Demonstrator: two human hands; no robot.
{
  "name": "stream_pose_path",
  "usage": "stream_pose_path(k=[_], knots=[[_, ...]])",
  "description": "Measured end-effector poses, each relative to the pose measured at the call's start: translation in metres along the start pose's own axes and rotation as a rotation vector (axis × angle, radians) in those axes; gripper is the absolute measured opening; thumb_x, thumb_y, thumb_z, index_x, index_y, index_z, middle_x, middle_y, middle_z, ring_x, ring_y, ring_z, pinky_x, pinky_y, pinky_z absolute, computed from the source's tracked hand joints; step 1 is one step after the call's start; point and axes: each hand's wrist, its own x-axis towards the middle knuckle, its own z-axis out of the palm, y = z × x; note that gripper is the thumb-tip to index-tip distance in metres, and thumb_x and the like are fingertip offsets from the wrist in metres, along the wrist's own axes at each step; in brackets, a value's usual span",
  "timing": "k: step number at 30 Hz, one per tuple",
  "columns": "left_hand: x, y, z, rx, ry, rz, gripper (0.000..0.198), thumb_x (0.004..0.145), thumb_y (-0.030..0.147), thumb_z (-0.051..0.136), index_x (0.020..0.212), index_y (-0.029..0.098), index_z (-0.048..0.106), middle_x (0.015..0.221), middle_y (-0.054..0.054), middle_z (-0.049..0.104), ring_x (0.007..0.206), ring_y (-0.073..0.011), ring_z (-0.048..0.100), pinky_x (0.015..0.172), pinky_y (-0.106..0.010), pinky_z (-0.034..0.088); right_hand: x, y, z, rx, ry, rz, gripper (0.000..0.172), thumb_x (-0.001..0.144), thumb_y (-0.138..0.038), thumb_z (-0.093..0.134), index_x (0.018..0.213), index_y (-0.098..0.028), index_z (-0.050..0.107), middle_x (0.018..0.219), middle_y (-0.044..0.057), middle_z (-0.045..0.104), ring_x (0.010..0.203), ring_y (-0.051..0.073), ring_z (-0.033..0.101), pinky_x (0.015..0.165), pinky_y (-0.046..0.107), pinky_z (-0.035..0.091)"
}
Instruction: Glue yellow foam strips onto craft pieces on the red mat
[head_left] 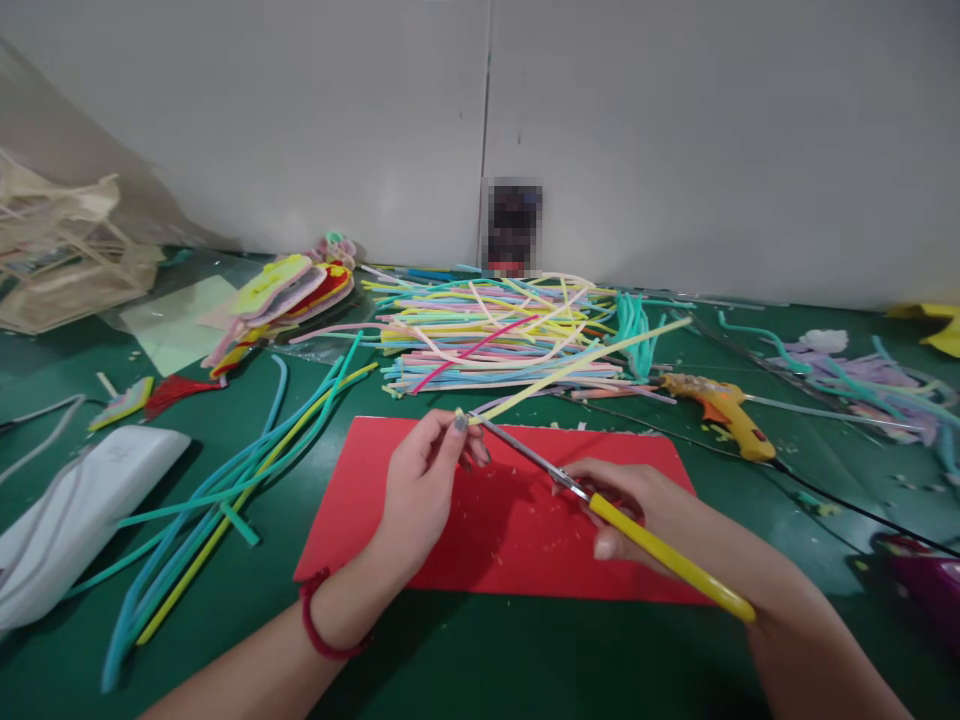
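My left hand [421, 490] pinches the near end of a pale yellow pipe cleaner [577, 364] between thumb and fingertips. Its long free part slants up and away to the right. In my right hand [656, 500] is a pair of scissors [667, 556] with yellow handles, gripped near the pivot. The scissors' metal blades reach left to the pipe cleaner, right beside my left fingertips. Whether the blades are parted at the tip I cannot make out. Both hands are above a red sheet [510, 560] with small scraps on it.
A heap of many-coloured pipe cleaners [487, 335] lies behind the sheet. Loose blue, green and yellow pipe cleaners [225, 500] and a white power bank-like block [97, 510] are at left. A yellow glue gun [739, 425] with a black cord lies at right. A grey wall [300, 120] stands behind.
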Motion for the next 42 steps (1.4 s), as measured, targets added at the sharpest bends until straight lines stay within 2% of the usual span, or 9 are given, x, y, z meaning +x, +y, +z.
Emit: stream_pose_path(k=[3,10,17,24,29,34,39,42], knots=[[-0.002,-0.003,0.001,0.04,-0.077,0.005,0.025,0.09,0.025,0.044,0.069,0.019,0.054,0.06,0.002,0.058,0.06,-0.011,0.055,0.062,-0.022,0.044,0.0,0.001,0.003,-0.003,0.005,-0.008,0.047,0.074,-0.052,0.062,0.11,-0.023,0.06,0.111,0.008,0.064,0.092,0.025,0.06,0.068,0.027,0.048],[0.0,0.002,-0.001,0.087,-0.167,-0.019,0.025,0.089,0.028,0.044,0.067,0.02,0.055,0.058,0.001,0.06,0.06,-0.0129,0.057,0.063,-0.024,0.045,0.001,0.007,0.006,0.019,0.08,-0.049,0.041,0.073,-0.048,0.065,0.107,-0.025,0.064,0.097,0.007,0.067,0.081,0.023,0.06,0.058,0.026,0.045],[0.001,0.003,-0.002,0.03,-0.199,-0.02,0.025,0.089,0.027,0.043,0.067,0.019,0.054,0.059,0.001,0.06,0.063,-0.0125,0.057,0.066,-0.023,0.045,0.008,0.006,0.011,0.083,0.073,-0.04,0.036,0.07,-0.045,0.069,0.1,-0.025,0.066,0.076,0.0,0.064,0.062,0.015,0.052,0.054,0.023,0.041],[0.003,0.004,-0.003,0.032,-0.221,-0.002,0.027,0.088,0.025,0.043,0.064,0.019,0.054,0.06,0.0,0.059,0.063,-0.0131,0.056,0.067,-0.025,0.045,0.009,0.005,0.013,0.143,0.083,0.001,0.037,0.07,-0.045,0.069,0.102,-0.026,0.068,0.07,0.0,0.064,0.057,0.015,0.055,0.051,0.024,0.041],[0.004,0.004,-0.003,0.032,-0.243,-0.035,0.029,0.088,0.028,0.043,0.062,0.019,0.052,0.058,0.001,0.058,0.062,-0.0131,0.056,0.066,-0.024,0.044,0.008,0.002,0.012,0.114,0.111,-0.006,0.031,0.068,-0.041,0.072,0.094,-0.024,0.071,0.07,0.001,0.066,0.059,0.016,0.057,0.052,0.024,0.045],[0.005,-0.002,-0.003,0.034,-0.243,-0.07,0.026,0.087,0.029,0.044,0.064,0.019,0.052,0.058,0.001,0.057,0.062,-0.014,0.056,0.066,-0.025,0.046,0.007,0.004,0.012,0.098,0.136,0.016,0.032,0.068,-0.041,0.071,0.097,-0.026,0.07,0.071,0.001,0.067,0.06,0.017,0.058,0.051,0.024,0.046],[0.005,-0.003,-0.003,0.009,-0.256,-0.077,0.024,0.087,0.028,0.044,0.066,0.019,0.053,0.058,0.001,0.057,0.062,-0.0141,0.056,0.068,-0.025,0.046,0.008,0.006,0.015,0.092,0.142,0.007,0.031,0.069,-0.043,0.07,0.095,-0.025,0.07,0.066,0.0,0.064,0.055,0.015,0.054,0.044,0.023,0.042],[0.005,-0.003,-0.003,-0.001,-0.255,-0.074,0.025,0.086,0.028,0.045,0.064,0.019,0.052,0.058,0.001,0.056,0.06,-0.0136,0.055,0.067,-0.025,0.045,0.011,0.005,0.019,0.052,0.208,0.003,0.031,0.068,-0.045,0.07,0.092,-0.026,0.07,0.058,-0.002,0.057,0.048,0.012,0.047,0.04,0.021,0.036]])
